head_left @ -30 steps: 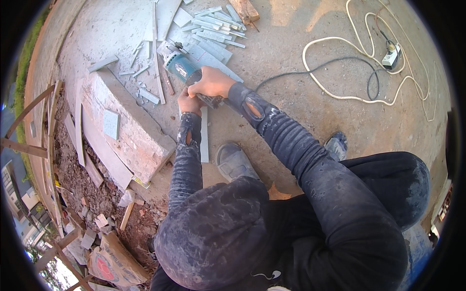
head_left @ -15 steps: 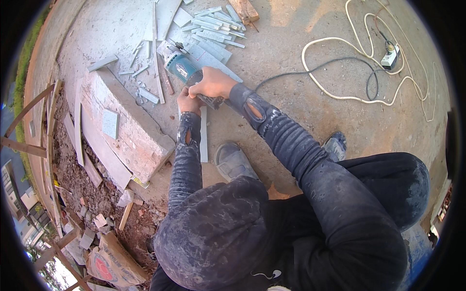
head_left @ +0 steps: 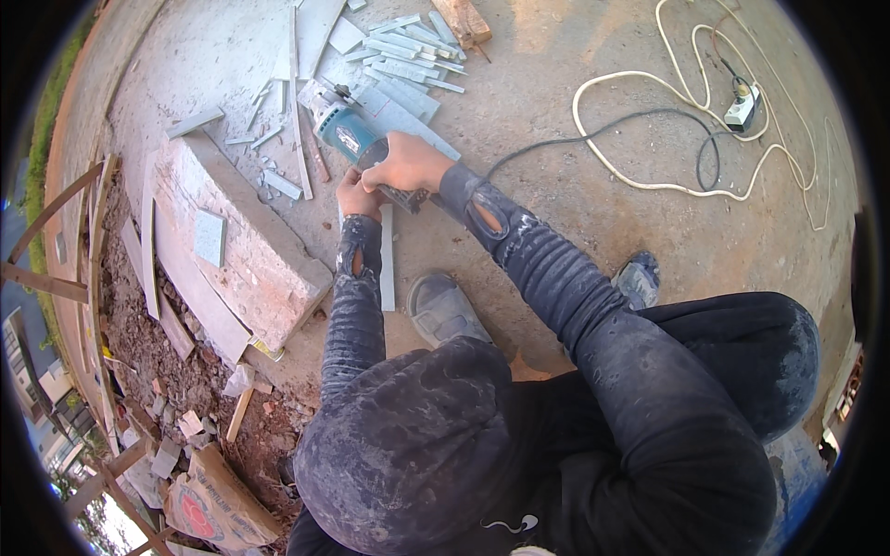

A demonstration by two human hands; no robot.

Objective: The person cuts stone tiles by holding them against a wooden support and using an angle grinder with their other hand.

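Note:
My right hand [head_left: 414, 162] is wrapped around the rear body of a teal angle grinder [head_left: 347, 132]. The grinder's metal head points away toward the upper left, over the dusty ground. Just below the tool, my left hand [head_left: 358, 196] is closed with its fingers bent; the grinder and my right hand partly hide what it grips. A narrow pale tile strip [head_left: 387, 269] extends toward me from beneath my hands, beside my left forearm. Ahead of the grinder lie a larger pale tile piece [head_left: 397, 111] and a pile of cut tile strips [head_left: 408, 51].
To the left sits a concrete block [head_left: 250, 241] with a small tile [head_left: 210, 237] on top. A dark cord runs right among loops of white cable [head_left: 640, 181] to a power strip [head_left: 742, 108]. Rubble and a torn paper sack [head_left: 218, 500] lie lower left; a wood block [head_left: 464, 20] is far ahead.

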